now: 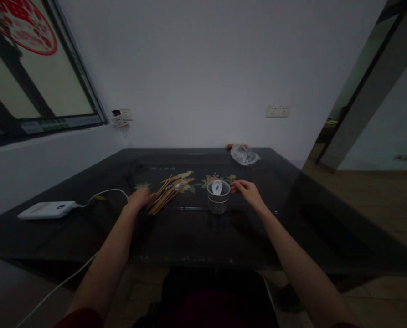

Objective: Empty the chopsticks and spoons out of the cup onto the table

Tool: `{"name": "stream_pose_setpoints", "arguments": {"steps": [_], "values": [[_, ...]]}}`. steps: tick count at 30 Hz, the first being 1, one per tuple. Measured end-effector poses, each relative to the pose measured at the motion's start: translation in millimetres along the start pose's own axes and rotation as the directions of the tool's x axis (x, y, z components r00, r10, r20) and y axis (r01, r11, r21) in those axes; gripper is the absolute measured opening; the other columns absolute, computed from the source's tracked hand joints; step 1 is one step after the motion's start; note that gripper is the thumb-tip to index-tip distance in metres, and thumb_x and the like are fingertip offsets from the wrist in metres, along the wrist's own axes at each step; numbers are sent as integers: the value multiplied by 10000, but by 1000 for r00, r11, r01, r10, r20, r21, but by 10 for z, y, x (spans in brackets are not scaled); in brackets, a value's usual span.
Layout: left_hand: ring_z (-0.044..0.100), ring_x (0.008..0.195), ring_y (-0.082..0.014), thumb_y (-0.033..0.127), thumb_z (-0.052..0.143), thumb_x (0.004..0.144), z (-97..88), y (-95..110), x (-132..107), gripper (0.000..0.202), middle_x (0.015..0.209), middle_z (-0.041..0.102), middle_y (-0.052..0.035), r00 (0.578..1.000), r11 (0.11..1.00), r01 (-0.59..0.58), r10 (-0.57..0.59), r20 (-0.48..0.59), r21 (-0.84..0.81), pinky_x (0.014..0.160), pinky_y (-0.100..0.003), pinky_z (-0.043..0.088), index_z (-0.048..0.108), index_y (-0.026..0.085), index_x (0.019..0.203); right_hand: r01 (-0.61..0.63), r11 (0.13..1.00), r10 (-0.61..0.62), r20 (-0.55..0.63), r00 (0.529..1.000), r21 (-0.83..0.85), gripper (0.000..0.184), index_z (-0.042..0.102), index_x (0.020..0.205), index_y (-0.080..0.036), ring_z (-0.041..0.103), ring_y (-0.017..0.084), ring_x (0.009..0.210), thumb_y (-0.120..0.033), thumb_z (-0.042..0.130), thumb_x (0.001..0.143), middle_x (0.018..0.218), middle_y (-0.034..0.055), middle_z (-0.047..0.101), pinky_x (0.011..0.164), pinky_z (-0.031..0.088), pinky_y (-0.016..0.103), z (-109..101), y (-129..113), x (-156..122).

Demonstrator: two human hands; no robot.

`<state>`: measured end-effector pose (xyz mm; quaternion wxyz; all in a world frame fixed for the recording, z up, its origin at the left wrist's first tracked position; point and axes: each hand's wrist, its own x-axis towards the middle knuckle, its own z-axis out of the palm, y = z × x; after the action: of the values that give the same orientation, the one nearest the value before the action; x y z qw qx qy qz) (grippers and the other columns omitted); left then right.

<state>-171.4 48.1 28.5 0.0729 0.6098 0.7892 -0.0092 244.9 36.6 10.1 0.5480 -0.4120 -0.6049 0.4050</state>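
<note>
A grey utensil holder (pixel 218 205) with small holes low in its side stands upright on the dark table. Inside it leans a white spoon (pixel 217 187) with a blue mark. Close against the holder's right rim is my right hand (pixel 247 190), its fingers loosely curled and apart, with nothing visible in them. Left of the holder lies a loose pile of wooden chopsticks (pixel 169 198), with metal spoons (pixel 177 187) among them. My left hand (pixel 142 197) rests at the pile's left end, fingertips touching or very near it; its fingers are partly hidden and seem loosely open.
A white power bank (pixel 48 210) with a white cable (pixel 100 193) lies on the table's left. A crumpled clear plastic bag (pixel 244 155) sits at the back edge by the wall. A dark flat object (pixel 336 230) lies at right. Flower prints decorate the tabletop (pixel 189 241).
</note>
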Motion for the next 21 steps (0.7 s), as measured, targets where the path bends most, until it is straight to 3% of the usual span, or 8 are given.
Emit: {"name": "stream_pose_setpoints", "arguments": {"steps": [5,8,13,16,21], "values": [[615,978,-341,482,407,847,22,-12,48,379,1051,656,-164,994,998,-22,16,-112,-54,751,-414,481,640,190,907,6,1000,-7,-24,1000,-24,452,687,778,-144,642,177,621,-584,656,683,694,72,695,646,536,321,1,3,1],[624,914,-304,453,415,848,58,24,66,342,981,670,-138,970,989,-112,88,-227,-96,715,-366,473,628,188,887,0,999,-2,-42,999,-51,423,684,782,-148,646,187,644,-559,658,687,709,70,696,659,535,330,9,-8,-7],[618,806,-208,388,448,841,84,142,48,290,894,667,-74,853,889,-404,280,-440,-217,675,-281,458,600,186,984,41,991,-49,-63,997,-124,362,681,785,-163,652,216,709,-514,650,702,761,73,698,704,528,357,29,-33,-29],[618,787,-190,361,451,846,70,243,-4,290,858,659,-55,770,798,-532,318,-553,-283,698,-278,467,581,180,1032,80,983,-93,-70,993,-166,352,679,797,-167,648,223,742,-508,636,719,777,76,694,724,522,363,50,-55,-43],[626,792,-184,353,461,848,-10,521,-214,275,879,664,-57,711,658,-654,364,-602,-374,735,-296,489,580,171,1015,32,996,-31,5,999,-88,418,649,969,-191,636,248,912,-549,575,764,944,93,684,752,528,377,101,-88,-75]]}}
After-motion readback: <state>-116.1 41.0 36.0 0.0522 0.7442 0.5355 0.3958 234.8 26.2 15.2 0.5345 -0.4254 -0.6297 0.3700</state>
